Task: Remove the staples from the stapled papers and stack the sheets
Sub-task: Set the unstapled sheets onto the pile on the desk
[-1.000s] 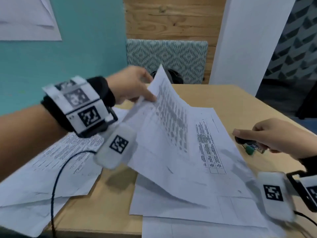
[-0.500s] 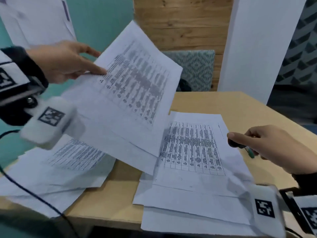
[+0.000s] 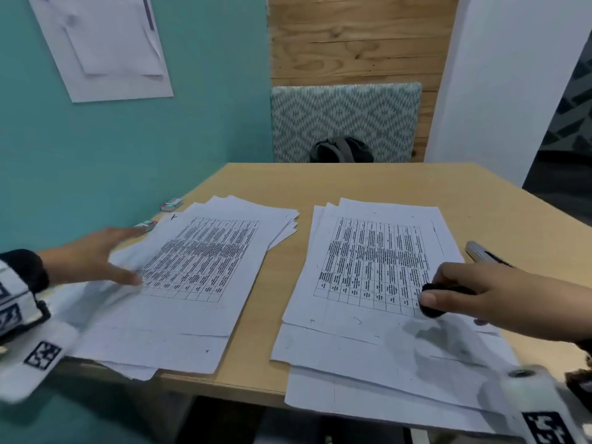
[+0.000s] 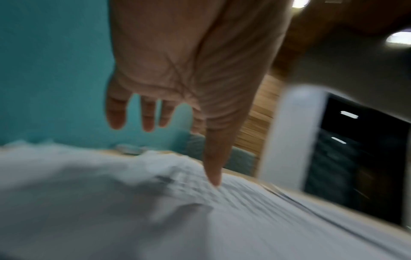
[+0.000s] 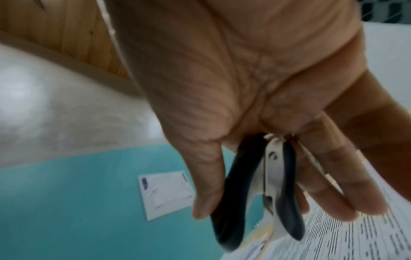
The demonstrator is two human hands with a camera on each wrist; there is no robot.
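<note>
Two piles of printed sheets lie on the wooden table. The left pile has a table-printed sheet on top, and my left hand lies over its left edge with fingers spread and straight; its thumb touches the paper. The right pile sits in front of my right hand, which grips a black staple remover between thumb and fingers. In the right wrist view the staple remover shows black handles and metal jaws hanging over the printed sheet.
A stapler lies on the table just behind my right hand. Two small staple boxes sit by the teal wall at the left. A patterned chair back with a dark bag stands past the far edge.
My left hand carried the lifted sheets leftward and laid them on the left pile, then let go. My right hand stayed near the right pile holding the staple remover.
</note>
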